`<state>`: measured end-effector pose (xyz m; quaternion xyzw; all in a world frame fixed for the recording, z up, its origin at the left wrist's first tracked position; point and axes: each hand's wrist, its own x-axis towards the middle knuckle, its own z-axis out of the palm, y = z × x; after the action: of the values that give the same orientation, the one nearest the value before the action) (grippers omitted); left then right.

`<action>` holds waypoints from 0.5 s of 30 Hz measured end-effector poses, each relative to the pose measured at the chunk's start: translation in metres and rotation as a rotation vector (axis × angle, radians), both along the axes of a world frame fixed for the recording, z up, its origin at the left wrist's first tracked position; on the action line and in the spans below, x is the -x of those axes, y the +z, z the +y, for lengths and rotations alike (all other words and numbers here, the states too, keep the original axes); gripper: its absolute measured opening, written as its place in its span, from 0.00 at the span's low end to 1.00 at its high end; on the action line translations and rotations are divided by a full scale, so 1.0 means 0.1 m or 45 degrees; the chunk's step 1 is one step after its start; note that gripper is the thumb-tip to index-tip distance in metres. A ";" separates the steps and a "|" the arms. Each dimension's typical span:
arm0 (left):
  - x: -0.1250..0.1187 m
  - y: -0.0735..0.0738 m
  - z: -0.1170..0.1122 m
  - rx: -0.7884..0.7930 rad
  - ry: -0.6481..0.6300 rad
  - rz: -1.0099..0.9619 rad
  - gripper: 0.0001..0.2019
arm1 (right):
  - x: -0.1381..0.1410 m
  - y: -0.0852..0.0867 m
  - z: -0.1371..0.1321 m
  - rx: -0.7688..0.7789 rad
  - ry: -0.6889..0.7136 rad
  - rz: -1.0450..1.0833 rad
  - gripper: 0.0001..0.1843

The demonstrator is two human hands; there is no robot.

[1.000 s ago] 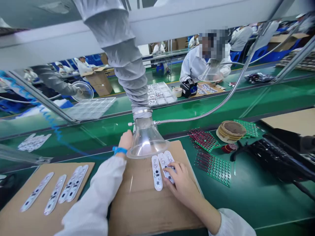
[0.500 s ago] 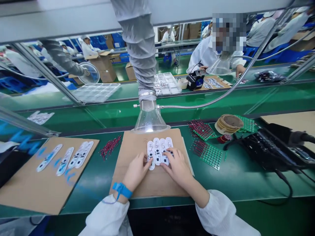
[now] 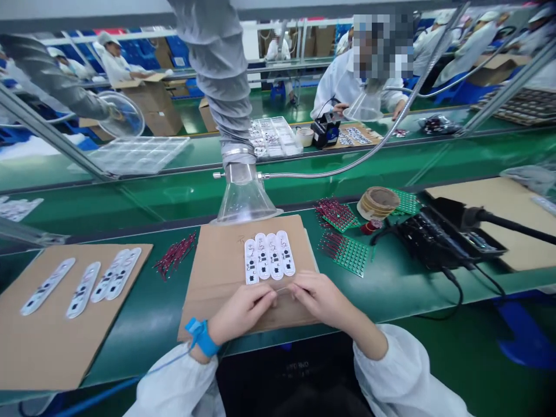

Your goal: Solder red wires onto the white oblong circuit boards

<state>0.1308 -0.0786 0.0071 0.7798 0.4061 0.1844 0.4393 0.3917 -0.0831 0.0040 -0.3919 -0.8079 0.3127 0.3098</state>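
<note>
Between my two hands runs a thin pale wire (image 3: 282, 288), perhaps solder. My left hand (image 3: 245, 310) pinches one end, its fingers curled; a blue strap circles that wrist. The other end sits in the closed fingers of my right hand (image 3: 319, 295). Just beyond my fingers, several long white circuit boards (image 3: 274, 258) with rounded ends lie side by side on a cardboard sheet (image 3: 217, 260). They carry black parts and thin wires. My left knuckles partly cover the near end of the leftmost board.
A clear fume hood (image 3: 245, 200) hangs behind the cardboard. Red parts (image 3: 175, 255) lie to its left, beside another cardboard sheet (image 3: 26, 353) with white boards. On the right are green perforated panels (image 3: 350, 255), a tape roll (image 3: 377, 201) and a black device (image 3: 428, 237). A co-worker (image 3: 339, 81) sits opposite.
Both hands have drawn back from the white boards toward me and come closer together, with the wire now between them. The view has shifted slightly to the right.
</note>
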 end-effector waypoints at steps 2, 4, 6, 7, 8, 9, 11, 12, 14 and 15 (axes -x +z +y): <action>0.13 -0.01 0.02 -0.076 0.039 0.002 0.20 | -0.17 0.03 -0.01 0.129 0.049 -0.039 0.30; 0.26 -0.04 0.08 -0.261 0.035 -0.022 0.18 | -0.29 0.02 -0.05 0.203 0.053 -0.026 0.28; 0.38 -0.06 0.22 -0.487 -0.019 -0.040 0.17 | -0.36 0.00 -0.11 0.168 -0.115 0.096 0.25; 0.42 -0.06 0.32 -0.588 -0.023 -0.041 0.16 | -0.40 0.00 -0.13 0.116 -0.253 0.176 0.24; 0.46 -0.07 0.42 -0.669 0.004 -0.037 0.16 | -0.47 0.00 -0.16 0.050 -0.414 0.254 0.23; 0.49 -0.08 0.53 -0.725 0.075 -0.023 0.16 | -0.56 0.01 -0.18 -0.023 -0.576 0.322 0.23; 0.53 -0.10 0.74 -0.764 0.254 0.006 0.14 | -0.82 0.08 -0.22 -0.198 -0.906 0.461 0.24; 0.55 -0.12 0.82 -0.748 0.338 0.017 0.13 | -0.98 0.14 -0.23 -0.324 -1.083 0.557 0.23; 0.54 -0.16 0.96 -0.678 0.467 0.023 0.11 | -1.32 0.30 -0.23 -0.564 -1.358 0.727 0.20; 0.52 -0.19 1.00 -0.639 0.512 0.020 0.11 | -1.49 0.40 -0.21 -0.622 -1.427 0.765 0.19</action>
<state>0.0789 0.0213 -0.0116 0.7693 0.4973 0.3560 0.1848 0.5402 -0.1043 0.0443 -0.5661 -0.4090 0.0087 0.7156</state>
